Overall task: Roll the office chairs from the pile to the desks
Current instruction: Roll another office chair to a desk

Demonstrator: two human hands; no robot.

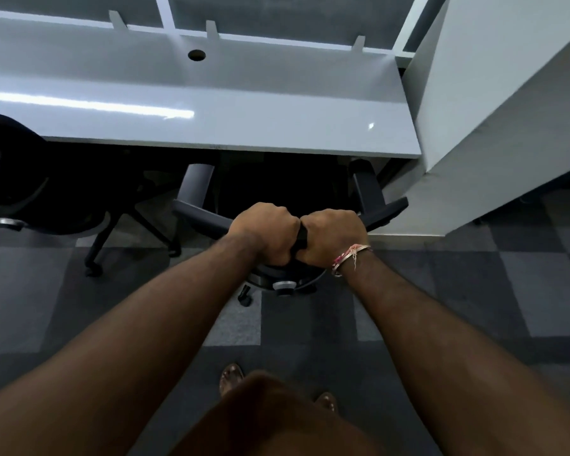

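Both hands are wrapped tight round the top edge of the office chair (208, 222) backrest, left hand (264, 233) and right hand (333, 236) knuckle to knuckle, with the seat already tucked under the white tabletop (231, 126). Honestly, the risk I see is the right armrest (367, 189): it sits really near the white partition (494, 93), so a crooked shove could scrape or jam it.

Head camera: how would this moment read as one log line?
left hand: grips chair backrest | right hand: grips same backrest | chair: at white desk edge | second chair: parked left
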